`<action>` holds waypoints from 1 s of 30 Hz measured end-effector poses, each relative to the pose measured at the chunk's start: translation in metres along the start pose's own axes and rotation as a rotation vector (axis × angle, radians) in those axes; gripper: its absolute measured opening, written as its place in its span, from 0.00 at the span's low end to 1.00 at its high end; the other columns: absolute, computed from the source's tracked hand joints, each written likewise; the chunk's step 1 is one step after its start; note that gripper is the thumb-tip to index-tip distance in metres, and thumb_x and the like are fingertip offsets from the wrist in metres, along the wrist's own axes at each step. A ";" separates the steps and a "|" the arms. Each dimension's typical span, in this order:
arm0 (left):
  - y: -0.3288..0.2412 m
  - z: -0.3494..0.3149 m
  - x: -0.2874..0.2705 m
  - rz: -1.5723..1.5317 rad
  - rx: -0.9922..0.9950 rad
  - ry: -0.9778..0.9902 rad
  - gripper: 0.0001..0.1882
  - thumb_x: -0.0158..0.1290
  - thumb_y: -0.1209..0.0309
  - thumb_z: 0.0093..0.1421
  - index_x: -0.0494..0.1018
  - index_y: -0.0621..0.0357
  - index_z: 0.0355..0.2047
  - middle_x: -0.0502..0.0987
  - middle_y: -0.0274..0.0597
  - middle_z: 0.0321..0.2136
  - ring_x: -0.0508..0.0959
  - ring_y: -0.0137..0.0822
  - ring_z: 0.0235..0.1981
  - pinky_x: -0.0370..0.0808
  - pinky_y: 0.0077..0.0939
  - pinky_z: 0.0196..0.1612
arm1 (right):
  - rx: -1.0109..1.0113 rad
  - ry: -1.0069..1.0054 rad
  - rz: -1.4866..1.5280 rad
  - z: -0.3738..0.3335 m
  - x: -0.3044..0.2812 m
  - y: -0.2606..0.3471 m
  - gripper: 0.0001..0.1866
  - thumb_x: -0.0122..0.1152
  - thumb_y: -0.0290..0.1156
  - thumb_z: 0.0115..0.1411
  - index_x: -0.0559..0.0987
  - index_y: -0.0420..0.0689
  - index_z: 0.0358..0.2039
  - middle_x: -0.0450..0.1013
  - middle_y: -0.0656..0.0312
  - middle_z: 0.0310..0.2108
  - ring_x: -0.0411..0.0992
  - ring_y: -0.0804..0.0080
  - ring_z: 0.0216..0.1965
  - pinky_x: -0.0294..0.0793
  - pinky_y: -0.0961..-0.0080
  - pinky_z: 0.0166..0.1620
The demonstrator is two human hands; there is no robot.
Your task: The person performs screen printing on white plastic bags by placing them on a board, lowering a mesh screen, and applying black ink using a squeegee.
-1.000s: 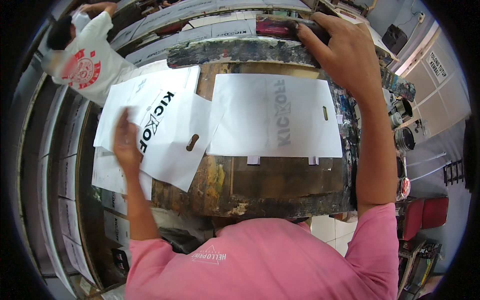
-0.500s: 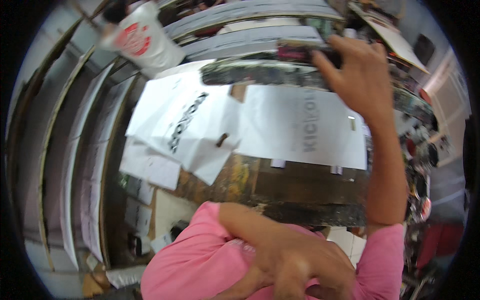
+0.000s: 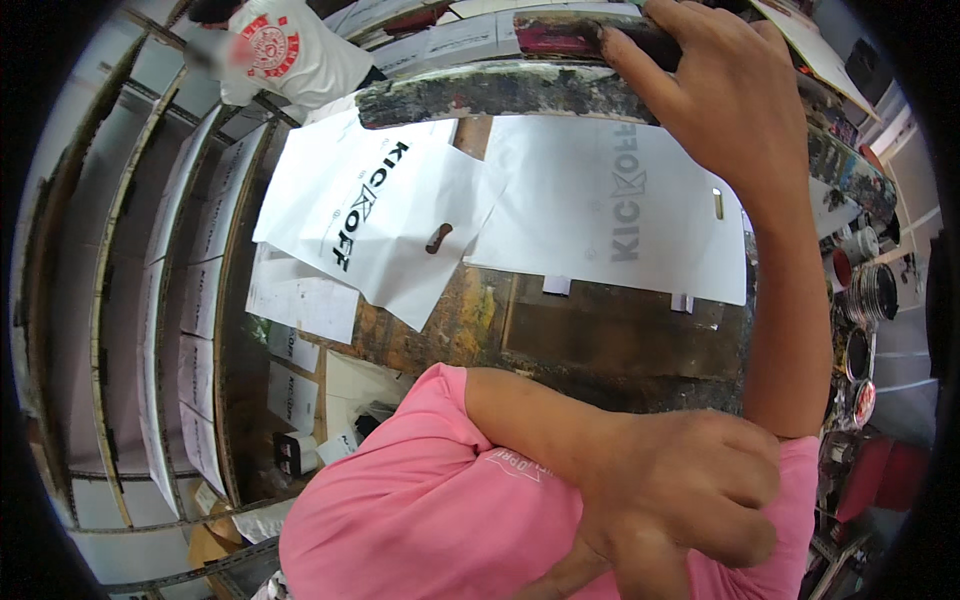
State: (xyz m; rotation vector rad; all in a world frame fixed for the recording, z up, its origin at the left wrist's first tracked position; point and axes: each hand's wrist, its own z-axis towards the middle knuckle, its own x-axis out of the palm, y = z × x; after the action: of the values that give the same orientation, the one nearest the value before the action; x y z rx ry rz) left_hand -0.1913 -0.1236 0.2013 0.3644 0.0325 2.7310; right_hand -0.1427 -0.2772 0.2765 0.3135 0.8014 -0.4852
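My right hand [image 3: 710, 90] reaches far to the upper right, its fingers closed over a dark, ink-stained bar that looks like a squeegee [image 3: 560, 35]. Just nearer lies the paint-crusted edge of a printing frame [image 3: 500, 95]. Below that edge, a white bag [image 3: 560, 200] with a slot handle and faint grey print lies flat on the work table [image 3: 470, 320]. Left of it, another white bag [image 3: 400, 230] with bold black print lies askew over more white sheets. My left hand [image 3: 690, 490] hovers before my chest, fingers loosely spread, with nothing seen in it.
Racks of boards [image 3: 150, 300] bearing printed white bags stand along the left. A person in a white shirt [image 3: 300, 60] is at the upper left. Ink cans [image 3: 865, 295] and a red stool [image 3: 880, 475] are on the right. Small white tabs [image 3: 556, 285] stick to the table.
My left hand has swung to the right across my chest. The frame edge and my right hand sit higher in the view, which has also shifted and sharpened.
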 end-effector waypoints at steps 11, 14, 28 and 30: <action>-0.047 0.010 0.007 -0.241 -0.183 0.010 0.37 0.40 0.22 0.54 0.66 0.45 0.25 0.71 0.40 0.27 0.67 0.36 0.19 0.65 0.29 0.21 | 0.059 0.060 -0.076 -0.004 -0.004 0.012 0.21 0.51 0.51 0.64 0.75 0.49 0.22 0.68 0.65 0.18 0.61 0.72 0.23 0.61 0.67 0.40; -0.062 0.015 0.010 -0.485 -0.210 -0.045 0.39 0.43 0.21 0.51 0.71 0.46 0.26 0.71 0.39 0.27 0.69 0.35 0.19 0.65 0.27 0.21 | 0.112 0.139 -0.083 -0.005 -0.013 0.017 0.20 0.50 0.50 0.65 0.75 0.50 0.23 0.69 0.66 0.20 0.62 0.73 0.24 0.62 0.67 0.41; -0.083 0.025 -0.006 -0.634 -0.148 -0.054 0.35 0.61 0.33 0.50 0.81 0.59 0.29 0.71 0.35 0.21 0.71 0.29 0.18 0.64 0.21 0.20 | 0.088 0.063 -0.093 -0.012 -0.006 0.017 0.20 0.52 0.49 0.62 0.77 0.46 0.24 0.72 0.63 0.20 0.67 0.68 0.26 0.63 0.64 0.42; -0.089 0.029 -0.021 -0.631 -0.243 -0.109 0.35 0.63 0.35 0.49 0.81 0.61 0.29 0.71 0.34 0.20 0.70 0.28 0.18 0.63 0.20 0.19 | 0.111 0.128 -0.123 -0.008 -0.008 0.026 0.20 0.52 0.49 0.62 0.77 0.46 0.23 0.72 0.63 0.20 0.67 0.68 0.25 0.63 0.65 0.42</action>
State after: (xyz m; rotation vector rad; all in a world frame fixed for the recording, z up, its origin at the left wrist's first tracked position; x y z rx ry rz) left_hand -0.1323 -0.0500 0.2175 0.3583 -0.1818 2.0607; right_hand -0.1387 -0.2494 0.2797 0.4025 0.9238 -0.6310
